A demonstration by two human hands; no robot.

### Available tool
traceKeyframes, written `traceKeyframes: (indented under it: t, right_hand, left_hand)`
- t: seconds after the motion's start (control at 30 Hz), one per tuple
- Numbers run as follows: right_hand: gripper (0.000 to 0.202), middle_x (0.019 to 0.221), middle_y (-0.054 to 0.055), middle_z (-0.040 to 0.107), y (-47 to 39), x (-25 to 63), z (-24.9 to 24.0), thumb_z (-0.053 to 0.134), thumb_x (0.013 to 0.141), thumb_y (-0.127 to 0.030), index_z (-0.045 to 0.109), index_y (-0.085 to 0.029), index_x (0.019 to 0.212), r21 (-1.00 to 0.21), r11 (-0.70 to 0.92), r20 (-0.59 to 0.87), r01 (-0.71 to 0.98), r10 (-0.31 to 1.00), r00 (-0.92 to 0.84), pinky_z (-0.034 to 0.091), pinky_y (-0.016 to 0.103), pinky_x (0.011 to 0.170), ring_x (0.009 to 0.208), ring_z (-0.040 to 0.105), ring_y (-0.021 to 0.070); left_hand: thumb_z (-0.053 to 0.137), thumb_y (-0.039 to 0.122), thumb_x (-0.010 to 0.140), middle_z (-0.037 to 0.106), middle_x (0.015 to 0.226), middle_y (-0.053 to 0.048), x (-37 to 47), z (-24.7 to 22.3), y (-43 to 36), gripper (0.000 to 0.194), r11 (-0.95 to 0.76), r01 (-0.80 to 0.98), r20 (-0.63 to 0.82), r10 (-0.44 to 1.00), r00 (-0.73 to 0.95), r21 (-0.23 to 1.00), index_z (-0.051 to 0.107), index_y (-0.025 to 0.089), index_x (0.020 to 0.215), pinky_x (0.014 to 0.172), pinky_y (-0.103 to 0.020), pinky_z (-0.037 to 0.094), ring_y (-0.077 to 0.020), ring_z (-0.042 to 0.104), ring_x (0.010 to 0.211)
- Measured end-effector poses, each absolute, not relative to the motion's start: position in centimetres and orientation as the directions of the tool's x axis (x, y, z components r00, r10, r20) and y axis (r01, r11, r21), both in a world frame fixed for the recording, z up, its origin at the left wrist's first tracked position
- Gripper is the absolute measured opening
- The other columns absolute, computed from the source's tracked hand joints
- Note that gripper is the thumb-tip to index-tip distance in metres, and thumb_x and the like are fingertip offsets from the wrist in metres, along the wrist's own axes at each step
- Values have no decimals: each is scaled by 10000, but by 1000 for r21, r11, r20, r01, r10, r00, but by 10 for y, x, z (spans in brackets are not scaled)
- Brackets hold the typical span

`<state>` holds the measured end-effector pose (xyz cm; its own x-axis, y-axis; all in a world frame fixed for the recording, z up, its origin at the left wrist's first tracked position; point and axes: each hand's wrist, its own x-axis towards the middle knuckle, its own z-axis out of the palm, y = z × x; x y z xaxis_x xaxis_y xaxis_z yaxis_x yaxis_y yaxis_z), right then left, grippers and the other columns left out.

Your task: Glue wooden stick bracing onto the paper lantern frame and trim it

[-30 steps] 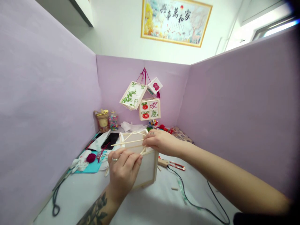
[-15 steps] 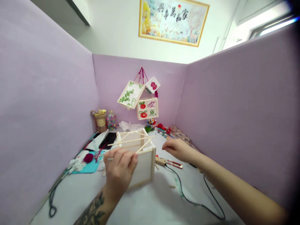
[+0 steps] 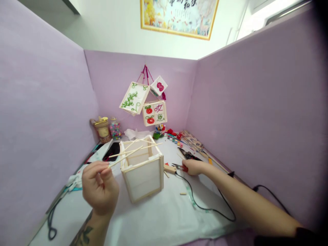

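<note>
Worked between purple panels point(image 3: 246, 102), over a white-covered table point(image 3: 159, 222). Has standing upright near the middle of the table a box frame point(image 3: 143, 181), with pale sheet walls and open at the top, with crossed thin sticks point(image 3: 139, 140) over the rim. Above the far side, shows hanging decorated boxes point(image 3: 134, 98) on magenta cords. Just left of the box frame, raises the left hand point(image 3: 99, 188), pinched narrow on the end of a loose stick point(image 3: 125, 157) slanting toward the rim; cannot tell if touching there. To the right, well apart from the box frame, lays the right hand point(image 3: 193, 167) at the red handles of cutters point(image 3: 179, 166), fingers curled; cannot tell how tightly closed. At the back left, shows a woven-bottomed container point(image 3: 103, 131) topped with yellow items, beside a clear jar point(image 3: 115, 129) of multicoloured pieces. Farther right, shows small paint pots point(image 3: 174, 140) in a row.
</note>
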<state>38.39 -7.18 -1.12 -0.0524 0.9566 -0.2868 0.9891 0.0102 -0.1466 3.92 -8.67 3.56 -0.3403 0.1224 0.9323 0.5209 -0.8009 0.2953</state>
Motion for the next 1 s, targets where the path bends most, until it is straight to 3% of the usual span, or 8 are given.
traceKeyframes:
  t: [0.1,0.2,0.3,0.37,0.43,0.53,0.77,1.0]
  right_hand:
    - [116,793,97,696,-73,391,-1,615,686,-66,630,-170,734,-167,-65,-231,984,973,25,418,281,601,723,650,230]
    - [114,862,122,689,-76,401,19,489,813,-129,594,-175,808,-199,-137,-89,970,989,122,447,299,641,760,649,221]
    - [171,882,105,680,-87,398,42,374,890,-206,520,-180,975,-585,-78,33,807,992,120,477,294,620,699,647,183]
    - [209,968,97,669,-97,387,55,408,884,-258,442,-199,1082,-867,86,122,491,992,43,495,296,618,692,652,165]
    - [303,1047,91,638,-107,371,65,479,850,-273,393,-217,1135,-934,239,231,267,971,-60,495,297,632,703,638,148]
    - [262,926,39,598,-115,348,78,488,849,-245,447,-206,1105,-864,371,314,341,925,-212,454,265,612,653,548,118]
    - [230,808,27,608,-112,325,102,426,907,-290,585,-181,1032,-406,562,382,721,821,-425,415,265,660,712,539,148]
    - [263,637,-32,543,-97,318,125,689,736,-363,675,-169,913,-420,502,327,756,861,-391,348,221,555,577,458,108]
  left_hand:
    - [562,330,904,585,776,-40,38,35,-88,173,-802,505,929,159,-335,319,522,180,828,721,-364,491,-182,600,750]
    - [536,368,919,593,765,-45,36,35,-91,233,-809,462,917,225,-330,364,508,183,781,699,-365,495,-177,597,721]
    - [497,376,941,623,725,-46,36,35,-94,264,-838,417,928,255,-272,352,488,192,752,680,-360,492,-174,591,695]
    - [476,361,954,654,709,-40,36,32,-96,230,-875,393,955,222,-197,285,472,202,788,691,-363,489,-174,591,702]
    - [446,340,967,684,729,-39,35,28,-98,201,-901,371,974,202,-99,224,456,213,812,723,-378,487,-176,597,729]
    - [409,323,979,714,799,-51,33,19,-99,210,-919,359,981,191,40,164,449,221,800,771,-412,477,-186,618,784]
    - [350,318,990,738,875,-77,35,8,-93,257,-928,354,975,172,139,114,450,222,773,869,-469,460,-209,659,889]
    - [317,278,994,736,875,-66,39,7,-95,256,-923,378,970,150,192,68,444,220,779,920,-472,452,-208,672,971]
